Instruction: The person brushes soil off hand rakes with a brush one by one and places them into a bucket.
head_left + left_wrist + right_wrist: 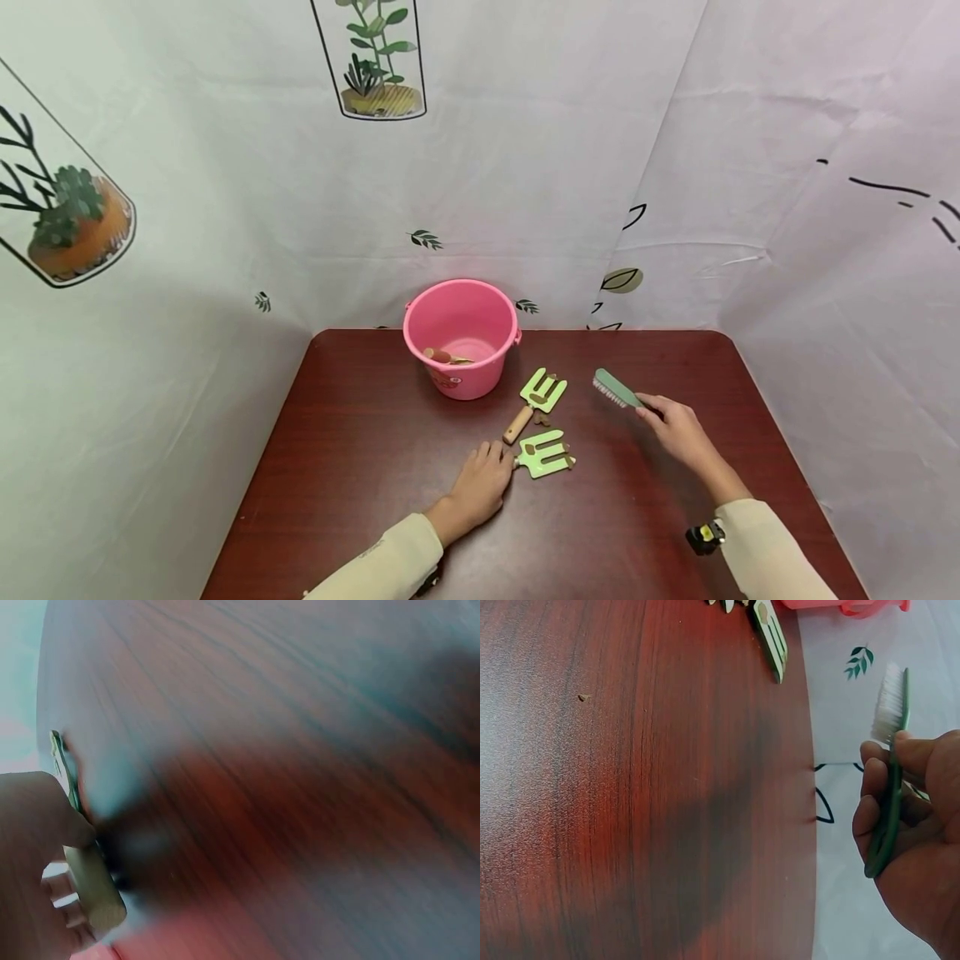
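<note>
Pink bucket [480, 385]: stood upright near the far edge of the dark red table [352, 467], with a red-handled tool [437, 355] lying inside.
Left hand [478, 485]: was on the near side of the bucket, fingers curled round the wooden handle of the nearer fork [532, 462].
Nearer fork: was to the near right of the bucket, green prongs pointing right, brown pieces on them.
Farther fork [528, 411]: lay just beside the bucket, to its right and slightly nearer, wooden handle slanting toward the person.
Brown crumbs [542, 420]: lay to the bucket's near right, between the fork heads.
Right hand [681, 429]: was well to the bucket's right, thumb and fingers gripping the brush [613, 386] by its handle.
Brush: was to the bucket's right, green-backed with pale bristles, apart from both forks.
</note>
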Motion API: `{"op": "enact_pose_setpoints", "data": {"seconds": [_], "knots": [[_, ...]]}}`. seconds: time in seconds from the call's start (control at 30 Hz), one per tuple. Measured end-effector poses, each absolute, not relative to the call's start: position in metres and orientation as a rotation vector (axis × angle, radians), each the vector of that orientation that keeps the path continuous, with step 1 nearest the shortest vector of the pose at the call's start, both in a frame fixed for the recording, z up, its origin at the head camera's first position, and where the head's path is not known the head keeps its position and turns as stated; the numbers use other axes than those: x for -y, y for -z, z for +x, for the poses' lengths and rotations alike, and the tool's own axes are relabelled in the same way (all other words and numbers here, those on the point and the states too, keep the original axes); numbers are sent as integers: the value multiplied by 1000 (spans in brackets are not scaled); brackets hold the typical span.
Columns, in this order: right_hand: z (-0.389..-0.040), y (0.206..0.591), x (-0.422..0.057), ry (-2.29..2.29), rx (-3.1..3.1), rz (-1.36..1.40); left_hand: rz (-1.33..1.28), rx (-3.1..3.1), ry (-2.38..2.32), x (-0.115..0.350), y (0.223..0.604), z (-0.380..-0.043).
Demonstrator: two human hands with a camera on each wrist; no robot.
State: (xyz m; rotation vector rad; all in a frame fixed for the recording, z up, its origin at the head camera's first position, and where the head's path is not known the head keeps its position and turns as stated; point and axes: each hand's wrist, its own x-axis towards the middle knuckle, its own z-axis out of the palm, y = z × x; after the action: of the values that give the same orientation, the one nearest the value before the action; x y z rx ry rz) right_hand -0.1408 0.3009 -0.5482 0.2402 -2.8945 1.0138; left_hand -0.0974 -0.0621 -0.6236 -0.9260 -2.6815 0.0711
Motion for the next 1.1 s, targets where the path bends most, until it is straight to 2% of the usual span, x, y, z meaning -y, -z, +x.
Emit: {"op": "enact_pose_setpoints", "data": {"seconds": [0.3,0.57,1.1], "knots": [[-140,550,-304,-1008,2897,246,-764,2531,-11,56,619,-99],[-141,551,-305,-1004,2899,259,-667,2629,31,51,622,-104],[-143,552,-305,-988,2898,276,-697,2591,52,49,612,-116]]}}
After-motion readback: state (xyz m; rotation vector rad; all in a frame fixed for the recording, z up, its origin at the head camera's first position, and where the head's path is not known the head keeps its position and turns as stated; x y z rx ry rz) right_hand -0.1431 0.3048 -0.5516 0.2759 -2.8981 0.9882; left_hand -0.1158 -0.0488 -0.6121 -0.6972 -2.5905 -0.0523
